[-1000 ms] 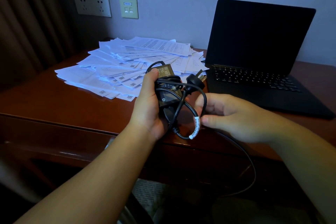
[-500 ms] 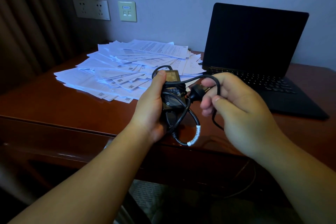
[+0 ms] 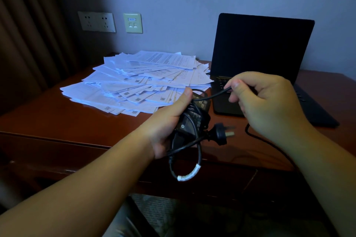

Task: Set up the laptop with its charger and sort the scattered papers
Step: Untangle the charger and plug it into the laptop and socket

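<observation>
My left hand (image 3: 165, 127) grips the black charger brick (image 3: 194, 119) with its cable wound round it, above the desk's front edge. The wall plug (image 3: 221, 133) hangs free to the right of the brick, and a cable loop with a white tag (image 3: 189, 174) dangles below. My right hand (image 3: 265, 102) pinches a strand of the charger cable (image 3: 217, 94) and holds it out to the right, in front of the laptop. The black laptop (image 3: 260, 48) stands open with a dark screen at the right. Scattered white papers (image 3: 142, 82) fan across the desk's middle.
A double wall socket (image 3: 96, 21) and a small data outlet (image 3: 133, 23) sit on the wall above the papers. A brown curtain (image 3: 25, 34) hangs at the left. The wooden desk (image 3: 48, 119) has bare surface at front left. Cable trails down past the desk front.
My right hand let go of the plug and now pinches a cable strand, pulling it up and to the right. The plug has dropped to hang beside the brick.
</observation>
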{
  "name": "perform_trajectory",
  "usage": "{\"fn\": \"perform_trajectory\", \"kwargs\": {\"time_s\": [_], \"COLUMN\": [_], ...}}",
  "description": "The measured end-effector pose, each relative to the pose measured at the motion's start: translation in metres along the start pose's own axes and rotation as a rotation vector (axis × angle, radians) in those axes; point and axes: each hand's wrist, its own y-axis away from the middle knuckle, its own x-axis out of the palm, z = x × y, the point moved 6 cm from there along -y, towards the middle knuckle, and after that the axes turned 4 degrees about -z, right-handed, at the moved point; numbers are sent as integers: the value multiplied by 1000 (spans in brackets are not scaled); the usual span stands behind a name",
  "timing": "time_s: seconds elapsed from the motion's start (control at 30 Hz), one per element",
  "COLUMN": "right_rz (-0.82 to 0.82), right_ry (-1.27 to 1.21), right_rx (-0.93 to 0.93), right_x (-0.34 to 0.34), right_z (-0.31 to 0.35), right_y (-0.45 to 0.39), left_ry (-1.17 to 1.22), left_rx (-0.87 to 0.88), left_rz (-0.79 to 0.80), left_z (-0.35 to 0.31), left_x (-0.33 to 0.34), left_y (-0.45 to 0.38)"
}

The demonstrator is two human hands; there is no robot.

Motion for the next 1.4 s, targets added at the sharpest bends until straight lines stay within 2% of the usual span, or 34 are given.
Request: {"fn": "perform_trajectory", "kwargs": {"time_s": [0.2, 0.37, 0.53, 0.73, 0.87, 0.93, 1.03, 1.13, 1.2, 1.3, 1.4], "right_rz": [21, 124, 31, -5, 31, 109, 184, 201, 284, 391, 313], "right_ry": [-65, 119, 95, 168, 148, 3, -362, -622, -732, -762, -557], "right_rx": [105, -67, 77, 188, 300, 473, 771, 956, 1048, 1012, 775], "right_x": [2, 6, 2, 1, 4, 13, 31, 45, 54, 61, 50], "right_z": [-8, 11, -7, -21, -32, -39, -42, -39, -33, -24, -22], "right_y": [-4, -5, -11, -9, -5, 2, 23, 42, 51, 53, 37], "left_ry": [-224, -330, -386, -230, -143, -81, 23, 48, 41, 53, 51], "left_rx": [-47, 41, 114, 207, 251, 272, 300, 268, 244, 231, 206], "left_rz": [68, 63, 121, 293, 310, 288, 262, 192, 149, 145, 150], "left_z": [-2, -8, -14, -28, -39, -44, -51, -51, -49, -47, -45], "left_x": [4, 2, 8, 14, 10, 7, 2, -3, -5, -4, -4], "left_y": [15, 21, 33, 46, 51, 52, 51, 47, 45, 43, 41]}}
